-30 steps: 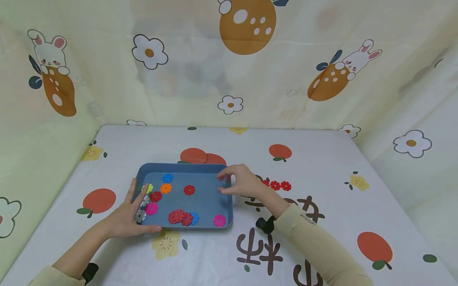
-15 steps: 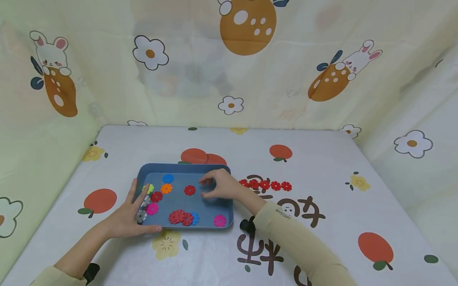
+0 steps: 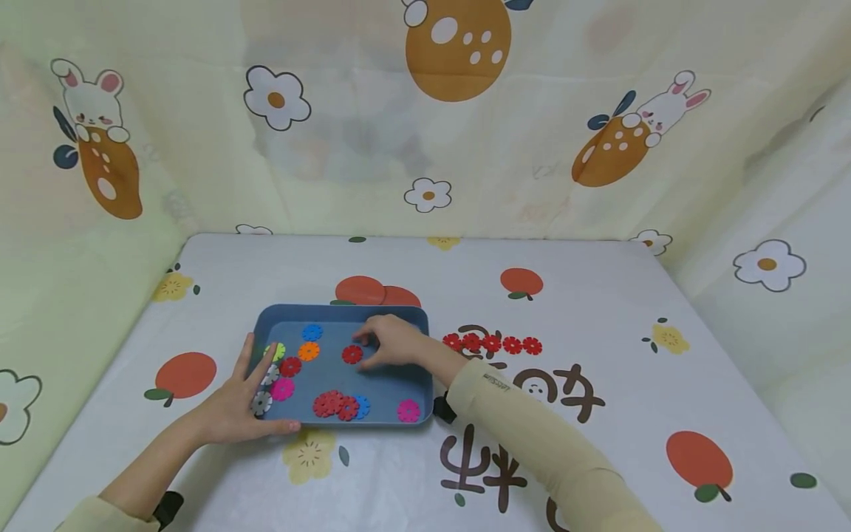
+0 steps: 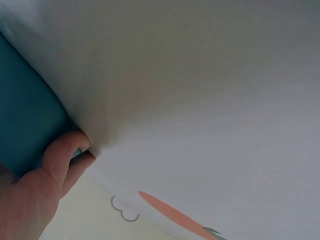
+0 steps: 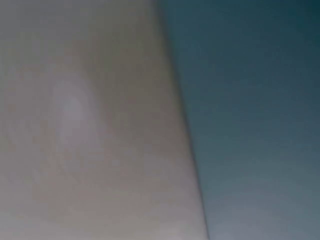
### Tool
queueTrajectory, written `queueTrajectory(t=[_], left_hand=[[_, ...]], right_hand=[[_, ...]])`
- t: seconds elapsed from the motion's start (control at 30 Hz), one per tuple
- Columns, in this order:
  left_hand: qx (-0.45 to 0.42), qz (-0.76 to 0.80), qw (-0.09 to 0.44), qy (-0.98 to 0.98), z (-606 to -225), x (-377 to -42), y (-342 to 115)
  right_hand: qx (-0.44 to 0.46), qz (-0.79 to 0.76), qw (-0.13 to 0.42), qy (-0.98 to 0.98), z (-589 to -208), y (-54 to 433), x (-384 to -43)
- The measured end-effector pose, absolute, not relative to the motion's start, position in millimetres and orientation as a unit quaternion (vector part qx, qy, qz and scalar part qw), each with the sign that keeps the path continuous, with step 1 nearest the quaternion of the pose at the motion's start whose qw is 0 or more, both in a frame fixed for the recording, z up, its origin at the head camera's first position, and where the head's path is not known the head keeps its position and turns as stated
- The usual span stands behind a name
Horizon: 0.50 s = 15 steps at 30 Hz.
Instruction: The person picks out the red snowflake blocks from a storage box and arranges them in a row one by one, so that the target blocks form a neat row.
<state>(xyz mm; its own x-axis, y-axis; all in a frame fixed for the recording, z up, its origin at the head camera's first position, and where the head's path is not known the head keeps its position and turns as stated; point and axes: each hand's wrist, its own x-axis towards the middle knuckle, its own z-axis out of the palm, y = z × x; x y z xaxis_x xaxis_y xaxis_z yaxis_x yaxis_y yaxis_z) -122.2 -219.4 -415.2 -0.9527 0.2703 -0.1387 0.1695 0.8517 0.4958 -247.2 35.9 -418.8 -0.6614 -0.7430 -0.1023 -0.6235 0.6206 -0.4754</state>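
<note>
My left hand (image 3: pixel 229 406) holds the blue tray (image 3: pixel 399 314) at its near left corner, fingers over the left side and thumb along the front wall. The left wrist view shows that hand (image 4: pixel 35 195) against the tray's wall (image 4: pixel 30 110). Over the middle of the tray is my right hand (image 3: pixel 392 343), thumb and fingers parted around a red flower-shaped disc (image 3: pixel 352 355); whether they touch it I cannot tell. A pile of red discs (image 3: pixel 329 403) lies at the tray's front, overlapping a blue disc (image 3: pixel 362 406). The right wrist view is too blurred for fingers.
Right of the tray, several red discs (image 3: pixel 492 343) form a row on the printed tablecloth (image 3: pixel 598 295). More discs lie in the tray, including an orange disc (image 3: pixel 309 351) and a pink disc (image 3: pixel 408 411). A patterned curtain (image 3: pixel 359 148) rises behind.
My right hand has moved left from the tray's right rim to the single red disc in the middle, uncovering more of the red row. The left hand has stayed put.
</note>
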Motion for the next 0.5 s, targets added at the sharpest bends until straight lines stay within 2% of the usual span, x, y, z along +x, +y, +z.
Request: queueTrajectory(t=[0.17, 0.5], left_hand=[[0.114, 0.245, 0.102, 0.957, -415, -122, -220], [0.113, 0.244, 0.103, 0.958, -416, -122, -220]], right_hand=[[-0.374, -0.167, 0.142, 0.901, -416, 27, -247], [-0.359, -0.118, 0.098, 0.921, -418, 21, -244]])
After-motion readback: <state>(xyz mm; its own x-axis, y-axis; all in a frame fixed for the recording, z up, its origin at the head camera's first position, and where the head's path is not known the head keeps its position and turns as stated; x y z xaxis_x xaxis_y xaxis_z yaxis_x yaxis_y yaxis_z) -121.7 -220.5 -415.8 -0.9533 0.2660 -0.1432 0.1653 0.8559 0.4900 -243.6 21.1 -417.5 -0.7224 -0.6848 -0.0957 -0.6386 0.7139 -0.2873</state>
